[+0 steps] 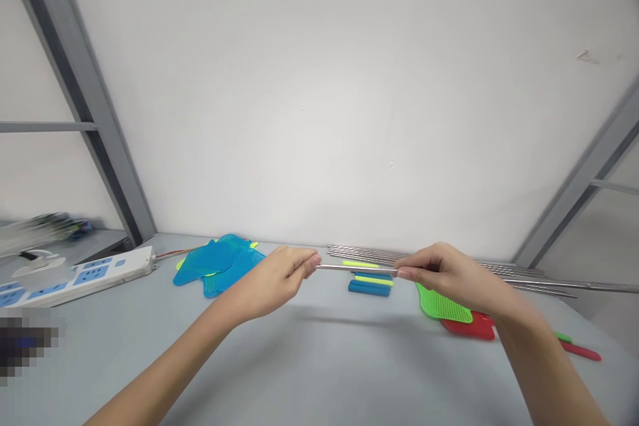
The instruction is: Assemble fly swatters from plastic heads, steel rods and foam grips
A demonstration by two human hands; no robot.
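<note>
A thin metal rod [357, 269] is held roughly level above the table, between my two hands. My left hand [274, 285] is closed around its left end, thumb and fingers pressed together. My right hand [439, 274] pinches the rod farther along, and a long stretch runs on past the wrist to the right edge of the view. Behind the rod lie short blue and yellow handles [369, 289]. Several more metal rods [529, 271] rest along the wall, partly hidden by my right hand. Blue fly swatter heads [219, 263] are piled beyond my left hand, with yellow ones beneath.
Below my right hand lie a green fly swatter [444, 305] and a red fly swatter [469, 327], their handles reaching right under my forearm. A white power strip [114, 269] with a plug sits at the left. Grey metal posts [100, 93] flank the white wall.
</note>
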